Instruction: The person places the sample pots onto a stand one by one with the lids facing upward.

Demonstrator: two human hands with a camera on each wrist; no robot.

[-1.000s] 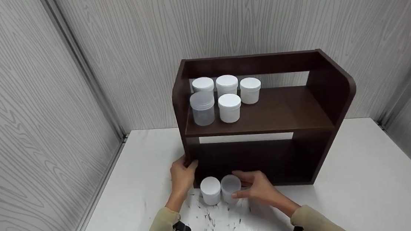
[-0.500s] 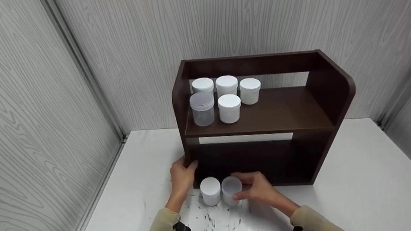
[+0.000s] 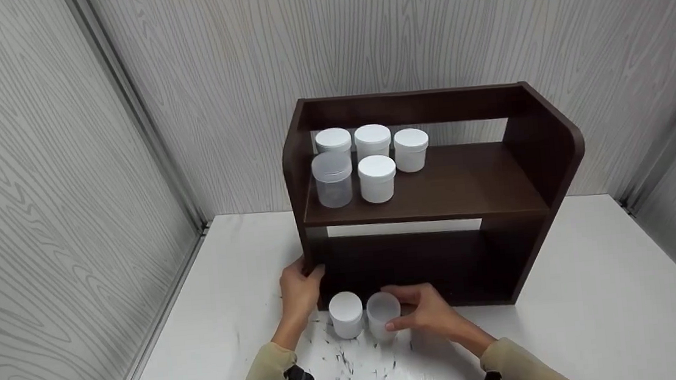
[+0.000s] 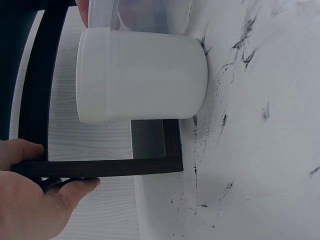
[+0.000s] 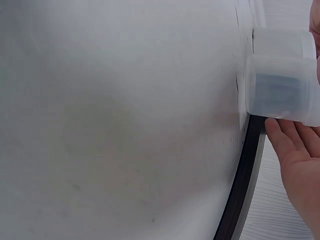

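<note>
My left hand (image 3: 299, 288) grips the left side panel of a dark brown two-tier shelf (image 3: 455, 204), thumb on the inner side; the left wrist view shows its fingers (image 4: 75, 192) on the outer face. My right hand (image 3: 431, 311) holds a translucent jar (image 3: 381, 315) from the right, thumb at the front and fingers behind. This jar stands at the shelf's front edge; its base looks at table level, though I cannot tell whether it touches. Just left of it, a lidded white jar (image 3: 346, 316) sits upright, touched by neither hand.
On the upper tier, to the left, stand several white lidded jars (image 3: 377, 180) and a larger translucent jar (image 3: 333, 181). Dark scuff marks (image 3: 345, 361) streak the white table (image 3: 601, 326) in front. Grey wood-grain walls (image 3: 397, 31) close off the back and sides.
The translucent jar has shifted slightly right and toward me in my right hand, widening the gap to the white jar. My left hand has kept its place on the shelf.
</note>
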